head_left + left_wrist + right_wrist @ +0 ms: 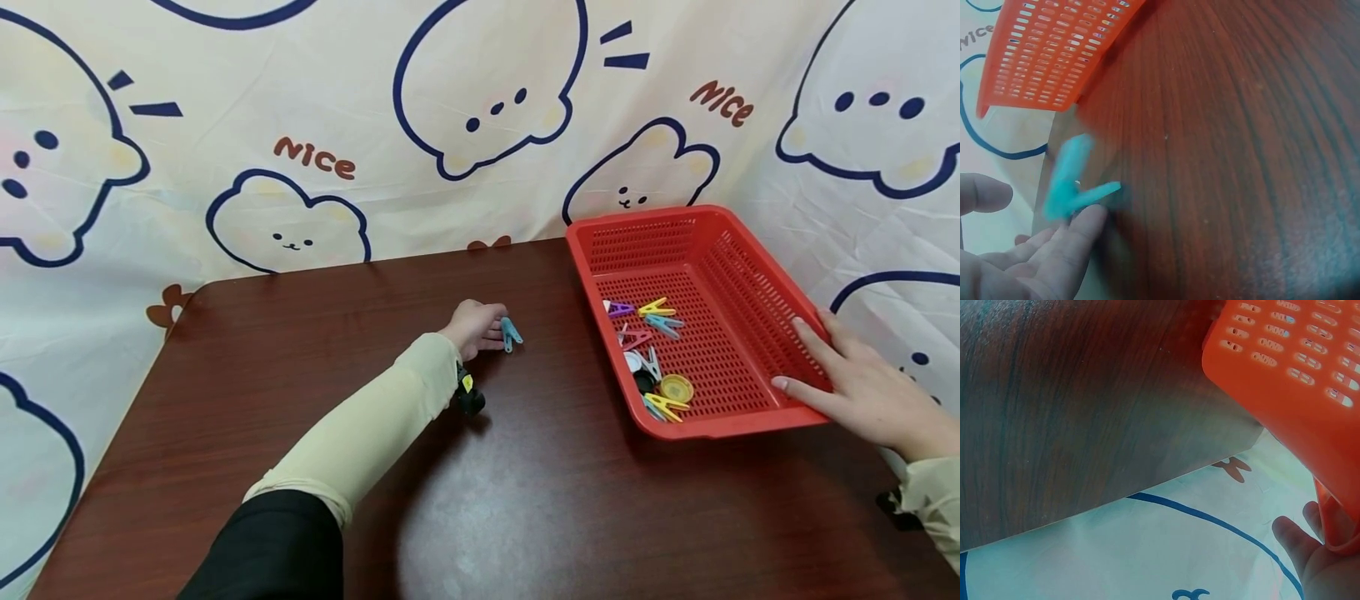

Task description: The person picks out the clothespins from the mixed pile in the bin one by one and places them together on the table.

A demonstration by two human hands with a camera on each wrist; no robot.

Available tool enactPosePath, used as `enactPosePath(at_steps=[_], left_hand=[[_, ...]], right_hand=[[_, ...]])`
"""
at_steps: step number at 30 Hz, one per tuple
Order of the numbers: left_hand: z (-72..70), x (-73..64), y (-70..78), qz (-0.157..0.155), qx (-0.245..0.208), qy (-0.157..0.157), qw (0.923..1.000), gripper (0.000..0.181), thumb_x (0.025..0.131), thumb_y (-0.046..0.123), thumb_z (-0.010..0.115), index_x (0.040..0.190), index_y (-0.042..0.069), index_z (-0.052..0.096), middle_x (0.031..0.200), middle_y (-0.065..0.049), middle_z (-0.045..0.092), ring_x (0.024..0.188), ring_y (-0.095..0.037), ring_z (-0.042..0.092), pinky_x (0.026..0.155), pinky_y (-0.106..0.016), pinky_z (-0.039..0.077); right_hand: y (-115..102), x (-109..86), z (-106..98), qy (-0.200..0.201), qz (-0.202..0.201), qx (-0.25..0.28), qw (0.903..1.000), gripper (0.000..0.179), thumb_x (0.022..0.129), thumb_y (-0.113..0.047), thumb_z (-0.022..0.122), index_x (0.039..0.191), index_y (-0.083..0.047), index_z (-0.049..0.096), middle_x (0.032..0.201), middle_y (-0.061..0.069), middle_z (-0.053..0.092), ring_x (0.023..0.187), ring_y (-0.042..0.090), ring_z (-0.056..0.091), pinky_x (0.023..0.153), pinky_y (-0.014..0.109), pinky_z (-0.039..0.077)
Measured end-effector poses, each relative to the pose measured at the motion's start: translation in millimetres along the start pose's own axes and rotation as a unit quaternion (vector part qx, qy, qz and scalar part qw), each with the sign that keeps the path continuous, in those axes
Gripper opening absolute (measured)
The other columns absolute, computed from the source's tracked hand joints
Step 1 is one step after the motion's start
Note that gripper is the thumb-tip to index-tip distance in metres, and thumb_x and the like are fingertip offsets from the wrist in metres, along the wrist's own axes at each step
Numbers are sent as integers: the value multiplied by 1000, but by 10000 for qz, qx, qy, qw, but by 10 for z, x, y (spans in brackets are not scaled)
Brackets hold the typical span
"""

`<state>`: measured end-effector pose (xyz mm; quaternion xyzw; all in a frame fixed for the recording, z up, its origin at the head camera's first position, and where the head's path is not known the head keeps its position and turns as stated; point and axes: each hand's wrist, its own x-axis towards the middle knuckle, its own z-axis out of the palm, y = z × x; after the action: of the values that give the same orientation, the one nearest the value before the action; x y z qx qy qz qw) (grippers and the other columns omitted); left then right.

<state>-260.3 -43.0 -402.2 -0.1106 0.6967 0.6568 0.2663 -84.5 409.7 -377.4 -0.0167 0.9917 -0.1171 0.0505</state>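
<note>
My left hand (476, 327) is over the dark wooden table, its fingers extended. At its fingertips is a light-blue clothespin (511, 334), blurred in the left wrist view, where the thumb (985, 194) stands apart from it. On the right, my right hand (862, 383) holds the side rim of a red plastic basket (772, 283), some fingers over the inside and others outside beneath the rim. Inside the basket, towards its left side, lie several clothespins, among them a yellow one (652, 307) and a pink one (636, 338), plus a yellow round cap (677, 388).
The brown table (525, 500) ends at the back against a white cloth (465, 208) printed with cartoon bears. That cloth also hangs on the left and right sides. White and black round pieces lie among the clothespins.
</note>
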Motion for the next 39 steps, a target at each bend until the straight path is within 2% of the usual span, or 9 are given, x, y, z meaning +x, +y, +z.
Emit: enactPosePath(at_steps=[6,13,16,20,27,30,34,36,39], left_hand=[[15,-4,35,-40,60,3,10000,42,104,14,56,140,-6,47,131,-24,58,113,-31,62,98,-45,54],[-40,5,28,-32,-98,-33,9999,46,105,14,57,145,-5,44,132,-25,57,108,-30,62,99,-44,54],[-62,1,67,103,-118,-3,9999,46,106,15,55,146,-5,43,133,-24,57,110,-31,63,97,-41,54],[-50,-18,180,349,-272,-25,9990,45,108,15,54,147,-5,44,138,-26,55,121,-35,61,96,-39,55],[24,-77,397,927,-446,-170,9945,37,108,13,54,140,-4,49,143,-31,50,129,-43,55,97,-42,54],[64,-94,451,1163,-235,-198,9927,33,107,14,57,134,-3,52,141,-29,53,125,-40,59,96,-41,55],[177,-118,552,1554,412,-273,9866,32,106,18,61,131,-1,54,134,-20,59,119,-32,63,95,-38,55],[269,-136,633,1796,804,-347,9798,33,105,18,63,131,0,54,131,-16,60,120,-31,63,97,-38,54],[444,-168,768,2181,1475,-467,9636,33,104,17,64,131,0,56,125,-13,60,118,-31,62,96,-36,55]], right_hand=[[7,-14,0,41,-15,-9,10000,103,97,-49,63,162,0,0,161,38,-1,120,66,31,88,83,38],[-5,3,-11,-111,17,62,9999,104,97,-51,63,162,-1,0,161,39,-2,122,67,29,88,82,39],[-8,18,-15,-142,16,60,9999,105,96,-52,64,162,-2,-1,161,39,-2,122,67,29,88,82,39],[-4,17,-13,-148,5,0,9999,105,96,-52,63,162,-1,-1,161,39,-1,123,67,30,89,82,38],[-3,1,-19,-186,49,22,9998,105,97,-53,63,162,-1,0,161,39,-2,124,67,28,89,82,37],[-13,4,-16,-190,44,-7,9998,104,97,-53,62,162,-2,0,162,38,-3,125,67,28,89,82,38],[-18,6,-9,-164,26,-74,9998,102,98,-53,61,163,-3,0,162,37,-3,125,67,29,89,82,39],[-13,3,-8,-148,27,-82,9999,102,97,-53,62,163,-3,0,162,37,-3,124,67,30,88,82,40],[-6,0,-8,-126,29,-96,9999,102,97,-53,62,163,-3,0,162,37,-3,124,67,30,88,82,40]])
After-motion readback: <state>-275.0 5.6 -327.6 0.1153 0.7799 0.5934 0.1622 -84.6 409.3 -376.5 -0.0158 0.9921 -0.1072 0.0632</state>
